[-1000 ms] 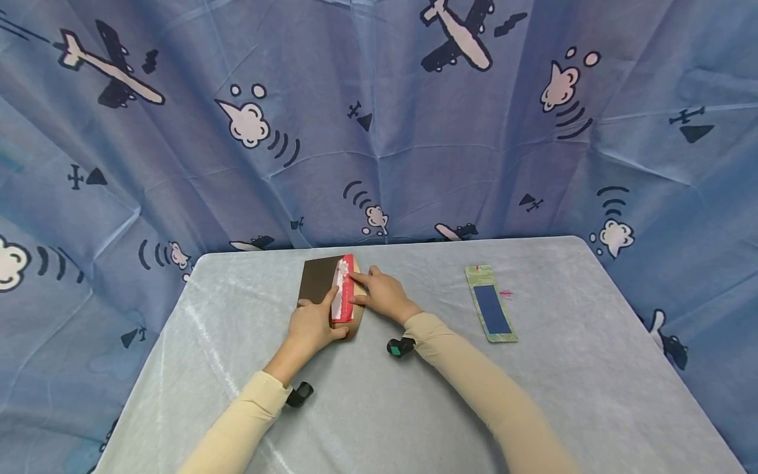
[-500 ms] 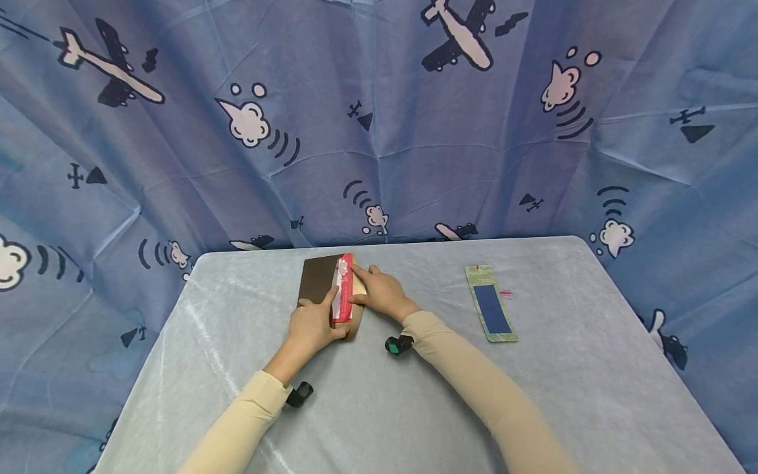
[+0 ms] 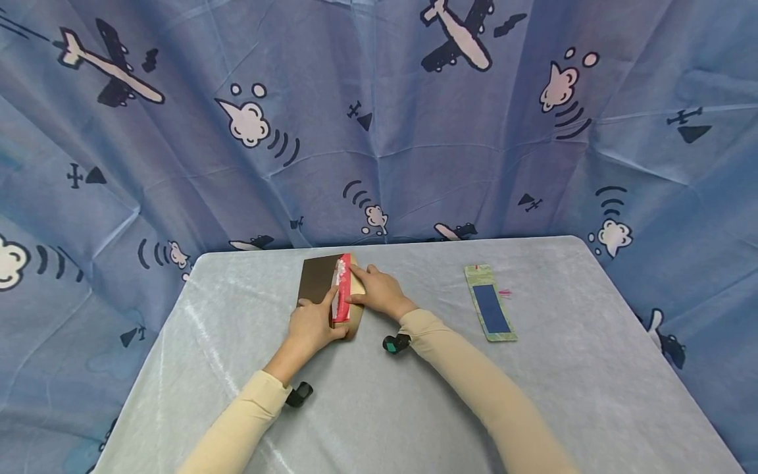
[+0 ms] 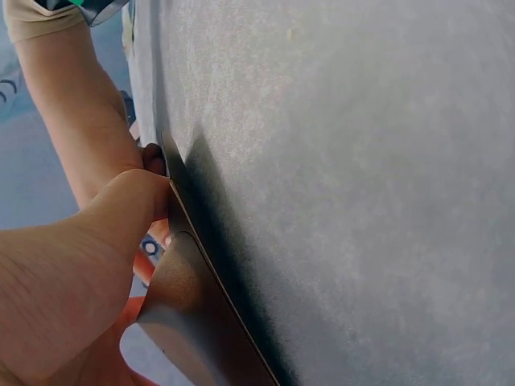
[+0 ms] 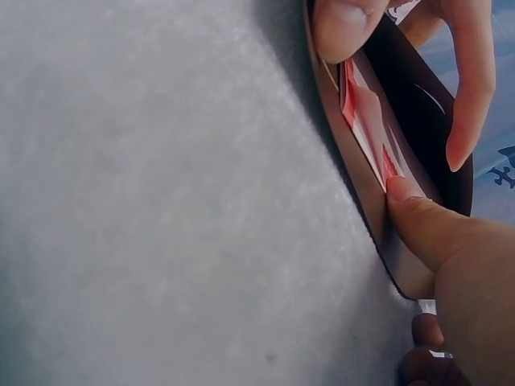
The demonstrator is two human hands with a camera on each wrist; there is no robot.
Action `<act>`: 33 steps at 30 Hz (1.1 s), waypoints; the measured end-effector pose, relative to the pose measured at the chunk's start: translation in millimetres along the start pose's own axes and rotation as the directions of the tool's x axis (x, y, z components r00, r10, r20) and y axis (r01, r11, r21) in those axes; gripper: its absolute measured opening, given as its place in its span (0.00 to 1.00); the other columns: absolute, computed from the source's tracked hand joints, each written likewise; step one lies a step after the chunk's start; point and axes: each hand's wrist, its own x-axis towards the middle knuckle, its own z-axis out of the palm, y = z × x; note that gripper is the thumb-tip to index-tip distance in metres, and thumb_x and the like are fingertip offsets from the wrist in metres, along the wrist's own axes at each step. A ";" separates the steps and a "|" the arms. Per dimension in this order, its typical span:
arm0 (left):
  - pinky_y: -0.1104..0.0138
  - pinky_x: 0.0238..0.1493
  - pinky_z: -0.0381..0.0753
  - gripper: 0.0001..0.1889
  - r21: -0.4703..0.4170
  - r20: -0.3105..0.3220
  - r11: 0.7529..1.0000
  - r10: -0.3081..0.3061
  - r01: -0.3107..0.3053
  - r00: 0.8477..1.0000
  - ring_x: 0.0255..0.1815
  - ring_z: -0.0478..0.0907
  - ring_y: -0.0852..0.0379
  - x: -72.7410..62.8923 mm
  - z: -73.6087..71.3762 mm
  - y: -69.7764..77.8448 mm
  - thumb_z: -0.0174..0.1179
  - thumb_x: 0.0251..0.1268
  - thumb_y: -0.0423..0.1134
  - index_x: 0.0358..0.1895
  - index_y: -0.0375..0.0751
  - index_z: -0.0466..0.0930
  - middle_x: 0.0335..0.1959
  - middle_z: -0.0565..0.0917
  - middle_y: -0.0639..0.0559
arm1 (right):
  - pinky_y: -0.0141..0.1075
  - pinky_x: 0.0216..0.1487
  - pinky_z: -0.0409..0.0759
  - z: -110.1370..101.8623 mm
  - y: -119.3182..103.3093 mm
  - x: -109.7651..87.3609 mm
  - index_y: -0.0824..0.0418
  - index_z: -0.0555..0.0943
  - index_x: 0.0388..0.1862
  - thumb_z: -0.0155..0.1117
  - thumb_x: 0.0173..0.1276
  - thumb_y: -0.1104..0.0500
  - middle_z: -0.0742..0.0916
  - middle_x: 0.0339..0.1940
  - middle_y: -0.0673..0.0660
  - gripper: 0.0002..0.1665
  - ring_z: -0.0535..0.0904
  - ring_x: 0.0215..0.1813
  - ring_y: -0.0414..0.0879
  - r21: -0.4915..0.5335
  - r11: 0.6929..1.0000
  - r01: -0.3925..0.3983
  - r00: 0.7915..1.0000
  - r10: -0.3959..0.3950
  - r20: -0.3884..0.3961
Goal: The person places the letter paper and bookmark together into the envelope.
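Observation:
A dark brown flat folder with a tan inner side lies at the table's far edge, in the head view. Over its tan part is a red-and-white paper packet. My left hand holds the folder's lower part, with the index finger towards the packet and the thumb at the lower right edge. In the left wrist view that thumb bends at the brown edge. From the right, my right hand touches the packet's red edge with spread thumb and index finger. Its thumb presses there in the right wrist view.
A green patterned strip with a dark blue panel and a small pink tassel lies to the right on the grey-covered table. Behind the table hangs a blue curtain printed with airplanes.
My right hand has shifted slightly left, and the visible part of the red-and-white packet has become narrower. The left hand and the folder stay nearly still.

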 end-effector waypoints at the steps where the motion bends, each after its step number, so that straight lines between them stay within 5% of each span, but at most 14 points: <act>1: 0.54 0.25 0.81 0.51 0.000 0.000 1.000 0.000 0.000 1.000 0.25 0.82 0.40 0.1 0.0 0.0 0.72 0.46 0.64 0.75 0.50 0.64 0.30 0.81 0.28 | 0.36 0.25 0.64 -0.1 -0.4 0.2 0.47 0.58 0.79 0.68 0.58 0.32 0.76 0.36 0.56 0.54 0.67 0.25 0.45 -0.002 1.000 0.000 1.000 0.000 0.001; 33: 0.51 0.30 0.82 0.50 0.016 -0.010 1.000 -0.014 0.014 1.000 0.25 0.82 0.39 0.0 -0.1 1.0 0.72 0.44 0.62 0.74 0.53 0.64 0.34 0.81 0.24 | 0.44 0.33 0.77 2.2 -10.8 7.2 0.44 0.57 0.80 0.66 0.56 0.27 0.80 0.45 0.60 0.57 0.76 0.30 0.50 -0.050 0.999 -0.019 1.000 0.019 -0.006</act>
